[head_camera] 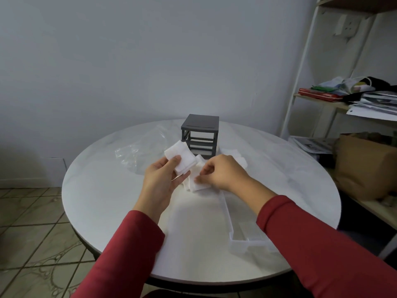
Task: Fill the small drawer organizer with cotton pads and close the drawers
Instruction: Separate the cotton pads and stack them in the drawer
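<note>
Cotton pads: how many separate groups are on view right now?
3. One stack in the left hand; one pile on the table, pinched by the right hand; one heap right of the organizer, beyond that hand. Hands may hide more.

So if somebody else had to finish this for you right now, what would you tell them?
Left hand: holds a stack of cotton pads, lifted off the table.
Right hand: pinches one of the loose pads piled in front of it.
The grey organizer frame stands at the far middle and its slots look empty. A clear drawer lies near the right forearm, and I see no pads in it. A plastic bag lies to the left.
Done: drawers appear to be out, pads being gathered.
Left: fill the drawers, slide them in, close them.
</note>
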